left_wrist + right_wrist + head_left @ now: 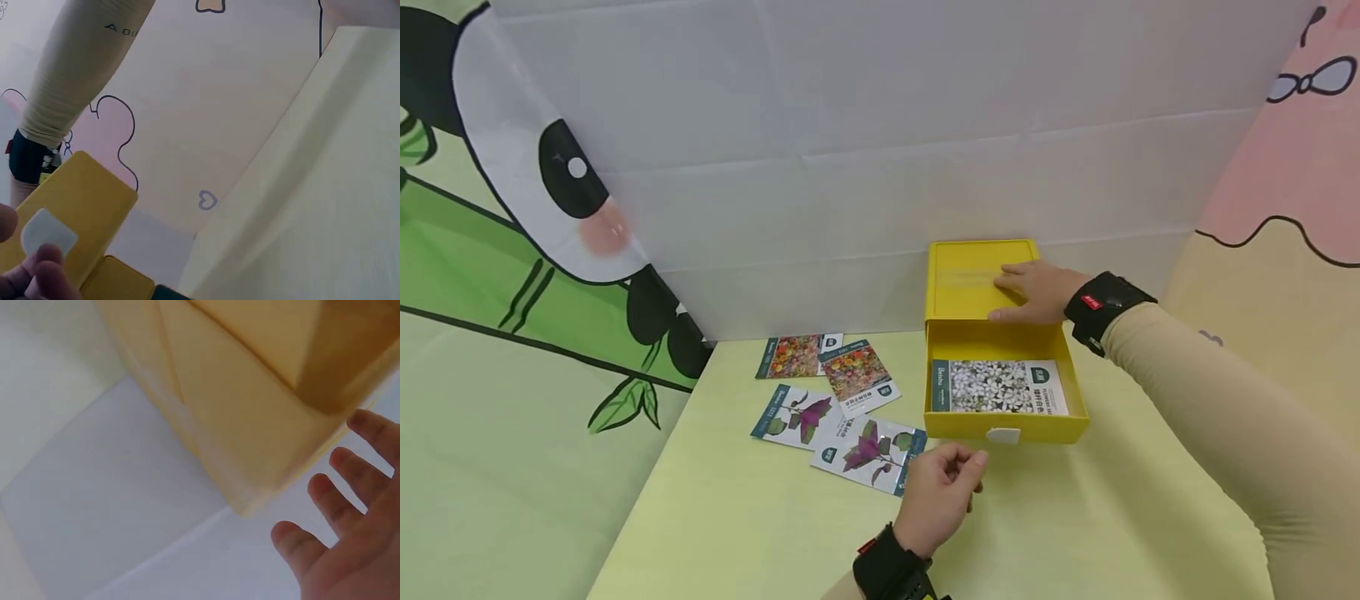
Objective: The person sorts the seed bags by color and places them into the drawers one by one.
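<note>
A yellow drawer box (982,279) stands on the table with its drawer (1037,429) pulled out. Inside the drawer lies a seed packet (1000,387) with white flowers on it. My right hand (1037,292) rests on top of the box, its fingers spread apart. Below the drawer front is my left hand (943,492), fingers loosely bent and nothing held. Its thumb and fingers are parted close to the drawer's white pull tab (47,231) in the left wrist view; whether they touch it I cannot tell.
Left of the box lie two seed packets with orange flowers, one farther back (793,357) and one nearer (859,375). Two purple-flowered packets (793,417) overlap in front of them. Behind the table hangs a white cloth wall (850,208) with cartoon prints.
</note>
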Demonstrator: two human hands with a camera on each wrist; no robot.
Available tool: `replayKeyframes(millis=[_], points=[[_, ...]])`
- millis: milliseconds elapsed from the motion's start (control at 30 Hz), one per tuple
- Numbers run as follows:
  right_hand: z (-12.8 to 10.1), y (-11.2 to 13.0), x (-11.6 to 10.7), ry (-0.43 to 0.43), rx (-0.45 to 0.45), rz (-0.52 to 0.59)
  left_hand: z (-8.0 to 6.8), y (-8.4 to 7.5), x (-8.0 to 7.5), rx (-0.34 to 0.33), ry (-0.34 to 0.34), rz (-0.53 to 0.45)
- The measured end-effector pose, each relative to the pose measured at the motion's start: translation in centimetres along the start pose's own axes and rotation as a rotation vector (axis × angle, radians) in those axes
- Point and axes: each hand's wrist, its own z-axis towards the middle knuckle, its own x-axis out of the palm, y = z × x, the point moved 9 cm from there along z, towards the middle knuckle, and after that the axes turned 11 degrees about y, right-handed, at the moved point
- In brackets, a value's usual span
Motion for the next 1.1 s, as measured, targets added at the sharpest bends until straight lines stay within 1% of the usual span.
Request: replayKeyframes(millis=[67,133,200,267,400,500,600,833,1100], points=[[0.0,0.1,-0.4,0.004,0.009,-0.035,0.4,1.0,1.1,-0.068,0.030,-0.064],[-0.1,0.6,-1.0,0.016,0.032,-0.052,0.8,1.6,2.0,-0.113,0.037,-0.109],[0.0,0.7,-1.4,0.044,0.068,-0.051,1.1,1.7,2.6,-0.133,0.034,-0.151],[0.1,0.5,-1.4,0.075,0.111,-0.040,1.4,1.7,3.0,-0.136,0.027,-0.188],[1.1,-1.3,-0.5,0.109,0.187,-0.041,1.8,1.8,3.7,-0.151,0.016,-0.245],[1.6,-2.1,-0.1,0.119,0.206,-0.059,2.0,2.1,3.8,-0.178,0.003,-0.272],[1.6,-1.9,-0.1,0.120,0.197,-0.061,2.1,2.4,3.7,-0.196,-0.008,-0.281],[0.8,-0.9,-0.7,0.115,0.205,-0.069,2.4,2.1,3.3,-0.169,-0.025,-0.282],[1.1,-1.3,-0.4,0.106,0.214,-0.069,2.7,1.7,3.1,-0.168,-0.019,-0.279]])
